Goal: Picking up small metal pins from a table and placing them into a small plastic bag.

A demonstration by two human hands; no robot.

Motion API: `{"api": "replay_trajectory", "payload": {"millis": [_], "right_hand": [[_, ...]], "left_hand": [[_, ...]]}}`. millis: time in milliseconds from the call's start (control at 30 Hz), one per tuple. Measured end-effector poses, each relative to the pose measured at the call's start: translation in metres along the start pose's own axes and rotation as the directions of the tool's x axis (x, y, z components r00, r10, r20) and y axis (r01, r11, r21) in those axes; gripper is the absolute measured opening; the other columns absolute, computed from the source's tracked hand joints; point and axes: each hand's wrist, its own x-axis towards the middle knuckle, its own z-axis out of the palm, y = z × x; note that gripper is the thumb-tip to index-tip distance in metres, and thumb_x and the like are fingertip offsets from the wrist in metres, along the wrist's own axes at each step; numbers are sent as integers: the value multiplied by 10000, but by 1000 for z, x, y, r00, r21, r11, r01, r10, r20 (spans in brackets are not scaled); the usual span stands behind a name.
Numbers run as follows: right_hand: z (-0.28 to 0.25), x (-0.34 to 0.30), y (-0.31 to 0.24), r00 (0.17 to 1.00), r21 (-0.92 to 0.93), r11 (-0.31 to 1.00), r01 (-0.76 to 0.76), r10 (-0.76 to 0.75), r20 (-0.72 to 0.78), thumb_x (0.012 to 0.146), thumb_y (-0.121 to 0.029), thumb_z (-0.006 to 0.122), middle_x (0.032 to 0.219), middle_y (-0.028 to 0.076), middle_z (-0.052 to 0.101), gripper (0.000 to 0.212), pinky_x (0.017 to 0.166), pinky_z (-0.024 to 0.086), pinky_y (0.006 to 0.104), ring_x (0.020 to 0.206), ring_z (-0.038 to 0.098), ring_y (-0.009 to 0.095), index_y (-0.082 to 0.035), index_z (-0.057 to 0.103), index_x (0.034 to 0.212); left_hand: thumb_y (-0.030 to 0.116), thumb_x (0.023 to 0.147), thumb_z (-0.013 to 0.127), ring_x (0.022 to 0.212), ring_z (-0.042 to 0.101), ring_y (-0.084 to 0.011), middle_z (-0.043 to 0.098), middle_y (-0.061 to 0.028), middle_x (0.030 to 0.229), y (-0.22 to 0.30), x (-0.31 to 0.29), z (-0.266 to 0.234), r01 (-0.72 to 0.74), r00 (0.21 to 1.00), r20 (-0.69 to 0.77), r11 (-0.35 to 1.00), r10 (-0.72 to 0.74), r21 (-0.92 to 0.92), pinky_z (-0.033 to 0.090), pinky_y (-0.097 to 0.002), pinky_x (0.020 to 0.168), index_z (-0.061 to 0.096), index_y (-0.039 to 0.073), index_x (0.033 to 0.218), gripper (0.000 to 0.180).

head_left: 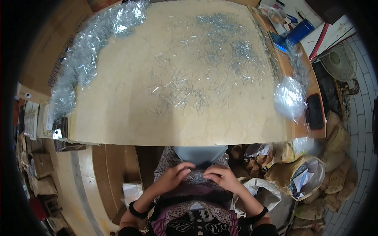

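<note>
Head view looks straight down over a big beige table point(118, 118); everything below is placed relative to that table. Just under its near edge, in the person's lap, both hands meet over a small clear bag of little metal pieces point(195, 176); left hand point(173, 177) has its fingers curled down onto the bag's left side, right hand point(222, 177) is curled onto the right side with fingertips pinching at the plastic; both look partly closed on the bag, though how tight the grip is I can't really tell. A grey tray-like thing point(201, 154) sits right against the table's near edge, just above the hands.

On the tabletop itself, a wide scatter of small shiny metal clips point(204, 67) covers the middle and far right part; a long heap of clear crinkly plastic bags point(84, 55) runs along the table's left and far-left edge; one filled clear bag point(289, 98) sits at the right edge, with a black phone point(315, 111) just beyond it. Past the table's right near corner, sacks and an open brown bag point(307, 177) crowd the floor; a fan point(338, 61) stands off to the far right.
</note>
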Motion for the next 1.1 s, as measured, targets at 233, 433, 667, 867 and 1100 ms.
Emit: {"api": "replay_trajectory", "payload": {"millis": [233, 433, 667, 867, 1100], "right_hand": [[-19, 20, -31, 992, 59, 990, 128, -127, -26, 828, 29, 660, 851, 100, 678, 74, 718, 515, 294, 788, 656, 203, 26, 657, 902], [-24, 37, -49, 954, 16, 956, 293, -292, -66, 809, 30, 683, 880, 105, 677, 114, 731, 517, 306, 810, 657, 215, 17, 665, 921], [-21, 53, -58, 963, 78, 978, 195, -175, -205, 828, 18, 684, 1009, 118, 651, 385, 806, 497, 283, 892, 627, 178, -7, 556, 1190], [-31, 78, -86, 901, -226, 923, 310, -361, -239, 851, -20, 670, 1108, 134, 645, 483, 900, 477, 333, 1049, 619, 223, -15, 485, 1297], [-100, 113, -86, 901, -505, 844, 179, -347, -260, 903, -185, 623, 1155, 152, 632, 394, 948, 451, 378, 1089, 595, 296, -14, 542, 1249]], "left_hand": [[172, 988, 499, 843, 659, -155, 678, -106, 984, 21, -9, -15, 72, 997, 27, 995, -74, 66, 520, -300, 775, 522, 44, 1265, 306], [28, 860, 686, 988, 630, -140, 668, -106, 1083, 39, -7, -13, -63, 998, -15, 899, 63, -433, 518, -280, 880, 496, 7, 1282, 463], [-13, 896, 622, 1024, 616, -135, 663, -107, 1114, 49, 11, -18, -271, 952, -225, 911, 206, -310, 501, -265, 898, 572, -12, 1204, 312], [-41, 836, 680, 1056, 623, -158, 668, -124, 1119, 90, 28, -40, -485, 810, -346, 873, 473, 57, 488, -278, 931, 589, -38, 1168, 344], [-17, 813, 707, 956, 666, -159, 699, -104, 1054, 76, 47, -41, -468, 763, -370, 848, 530, 249, 525, -274, 830, 643, 9, 1109, 304]]}}
